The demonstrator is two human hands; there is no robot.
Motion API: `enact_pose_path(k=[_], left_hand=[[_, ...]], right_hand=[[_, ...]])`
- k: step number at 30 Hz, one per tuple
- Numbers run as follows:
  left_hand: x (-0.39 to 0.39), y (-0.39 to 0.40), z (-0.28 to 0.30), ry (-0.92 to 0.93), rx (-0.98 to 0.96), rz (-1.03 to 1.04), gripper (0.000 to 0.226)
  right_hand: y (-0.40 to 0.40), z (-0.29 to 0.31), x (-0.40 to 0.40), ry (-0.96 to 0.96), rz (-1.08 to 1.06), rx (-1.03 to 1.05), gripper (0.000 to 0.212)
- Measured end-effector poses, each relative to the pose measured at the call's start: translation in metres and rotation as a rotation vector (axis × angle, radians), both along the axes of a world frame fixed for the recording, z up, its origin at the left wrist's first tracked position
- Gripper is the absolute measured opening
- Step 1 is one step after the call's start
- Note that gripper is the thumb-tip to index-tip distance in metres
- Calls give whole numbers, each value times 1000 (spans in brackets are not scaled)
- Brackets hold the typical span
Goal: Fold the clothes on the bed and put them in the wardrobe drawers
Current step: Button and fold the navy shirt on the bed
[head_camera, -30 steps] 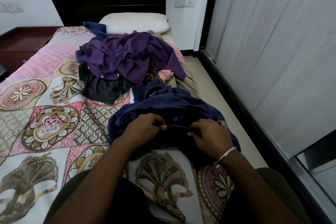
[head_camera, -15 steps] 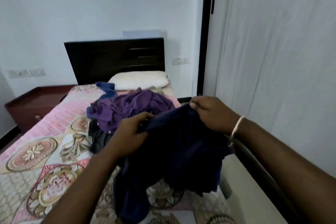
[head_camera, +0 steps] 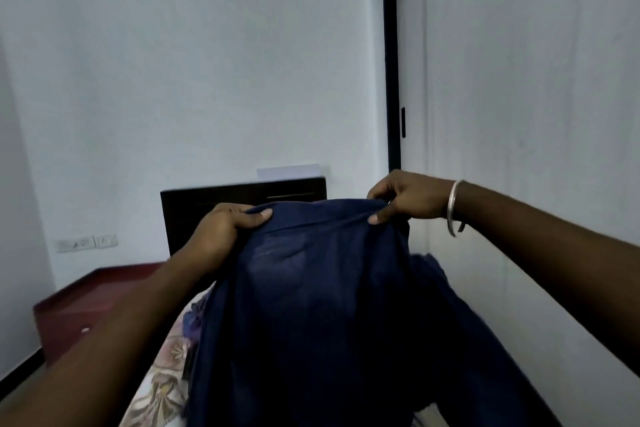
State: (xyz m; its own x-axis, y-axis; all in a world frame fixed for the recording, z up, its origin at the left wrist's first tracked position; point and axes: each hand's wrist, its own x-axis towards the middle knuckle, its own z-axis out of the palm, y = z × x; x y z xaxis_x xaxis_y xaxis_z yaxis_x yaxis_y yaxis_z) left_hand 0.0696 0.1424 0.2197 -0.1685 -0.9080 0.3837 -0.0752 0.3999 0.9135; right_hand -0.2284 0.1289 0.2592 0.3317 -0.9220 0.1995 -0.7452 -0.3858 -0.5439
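Held up over the bed (head_camera: 162,367), the navy shirt (head_camera: 311,315) hangs from the left hand (head_camera: 225,229) and right hand (head_camera: 408,198), each pinching its top edge apart, where a loose pinch could drop it crumpled before the headboard (head_camera: 207,198).

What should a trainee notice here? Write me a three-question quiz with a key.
1. True or false: only one hand grips the dark blue shirt.
2. Which wrist carries the silver bangle? A) left B) right C) neither
3. Fill in: the shirt hangs in front of the dark ______ of the bed.

Key:
1. False: the left hand and the right hand both pinch its top edge.
2. B
3. headboard
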Motion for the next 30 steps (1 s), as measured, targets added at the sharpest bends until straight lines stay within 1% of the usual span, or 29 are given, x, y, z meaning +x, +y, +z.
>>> enact_pose_path(k=[2, 3, 4, 6, 7, 8, 9, 10, 11, 12, 13, 14, 16, 17, 18, 19, 20, 21, 23, 24, 25, 27, 28, 29, 30], left_hand=[[-9, 4, 9, 29, 4, 18, 20], [-13, 4, 9, 36, 10, 19, 19], [-19, 6, 9, 36, 12, 15, 18], [-30, 11, 6, 64, 34, -9, 18], [-33, 12, 4, 94, 82, -74, 19], [-35, 18, 4, 114, 177, -192, 22], [-36, 24, 3, 86, 277, -327, 26], [-35, 31, 3, 7, 341, -439, 35], [-32, 31, 3, -98, 351, -494, 46], [-31, 30, 3, -177, 319, -484, 54], [-30, 25, 2, -184, 250, -413, 56], [-31, 21, 2, -133, 156, -296, 48], [-31, 9, -1, -50, -63, -15, 17], [-31, 4, -3, -68, -125, 44, 24], [-32, 2, -6, -154, -158, 55, 52], [-31, -3, -10, -250, -187, -2, 80], [-30, -3, -11, -312, -208, -88, 94], [-32, -2, -9, -318, -218, -226, 94], [-34, 1, -1, -281, -146, -480, 72], [-37, 4, 4, -277, -110, -555, 60], [-40, 6, 8, -273, -92, -578, 50], [-44, 7, 15, -303, -85, -545, 35], [-45, 5, 19, -324, -81, -505, 31], [-45, 3, 21, -345, -102, -449, 29], [-43, 1, 25, -347, -151, -361, 26]], right_hand=[[-7, -6, 10, 185, -224, -131, 4], [-9, -13, 18, 167, -322, -164, 2], [-10, -20, 27, 40, -369, -120, 3], [-5, -32, 45, -355, -347, 162, 16], [-2, -35, 52, -530, -300, 285, 21], [3, -36, 55, -673, -253, 353, 24], [5, -34, 57, -809, -194, 383, 24], [9, -29, 57, -936, -123, 410, 23], [12, -22, 55, -1023, -46, 440, 23], [16, -14, 54, -1054, 34, 467, 25], [20, -9, 53, -1038, 117, 485, 28], [23, -4, 53, -996, 193, 501, 26], [29, 3, 55, -858, 341, 486, 12], [30, 5, 55, -763, 421, 473, 19], [33, 9, 55, -664, 499, 459, 27], [33, 13, 54, -562, 579, 434, 32], [35, 20, 54, -443, 643, 395, 35], [34, 27, 52, -327, 705, 351, 37], [36, 43, 53, -112, 792, 311, 38], [37, 52, 55, -31, 819, 311, 38], [37, 59, 56, 29, 833, 321, 36], [40, 72, 51, 90, 797, 349, 33], [42, 78, 46, 107, 746, 381, 36], [42, 83, 38, 132, 653, 400, 46], [42, 88, 30, 172, 516, 372, 60]])
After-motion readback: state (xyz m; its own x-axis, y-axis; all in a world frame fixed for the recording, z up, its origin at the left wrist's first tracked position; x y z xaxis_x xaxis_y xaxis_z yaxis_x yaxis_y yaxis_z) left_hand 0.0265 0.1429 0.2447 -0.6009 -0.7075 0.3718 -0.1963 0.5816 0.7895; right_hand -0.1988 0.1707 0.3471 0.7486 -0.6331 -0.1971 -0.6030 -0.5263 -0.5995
